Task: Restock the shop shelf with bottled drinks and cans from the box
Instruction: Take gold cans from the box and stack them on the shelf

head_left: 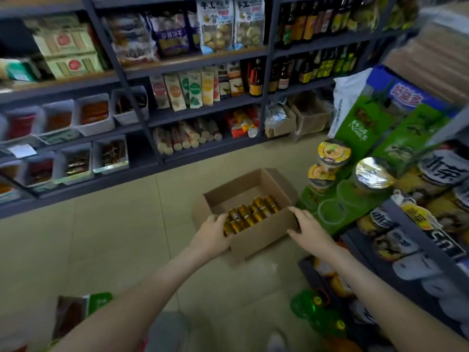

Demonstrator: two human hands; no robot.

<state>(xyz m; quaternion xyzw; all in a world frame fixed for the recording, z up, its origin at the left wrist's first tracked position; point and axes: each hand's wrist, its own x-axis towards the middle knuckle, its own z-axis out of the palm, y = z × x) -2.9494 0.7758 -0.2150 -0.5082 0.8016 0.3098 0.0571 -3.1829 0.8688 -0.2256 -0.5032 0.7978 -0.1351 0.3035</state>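
Observation:
An open brown cardboard box [264, 235] sits on the tiled floor in the middle of the aisle. Inside it lie several gold cans [251, 212], packed toward its near side. My left hand [213, 233] grips the box's near left corner, fingers over the rim and touching the cans. My right hand [308, 226] clasps the near right corner, with the thumb on the front wall. The dark shelf [416, 252] on my right carries wrapped drinks and cups.
A long dark shelving unit [142, 120] with snacks, bins and bottles runs along the left and back. A green display stand [375, 138] with foil-lidded cups stands right of the box. Green bottles [317, 313] lie low at the right. A green-and-brown package [76, 313] rests at bottom left.

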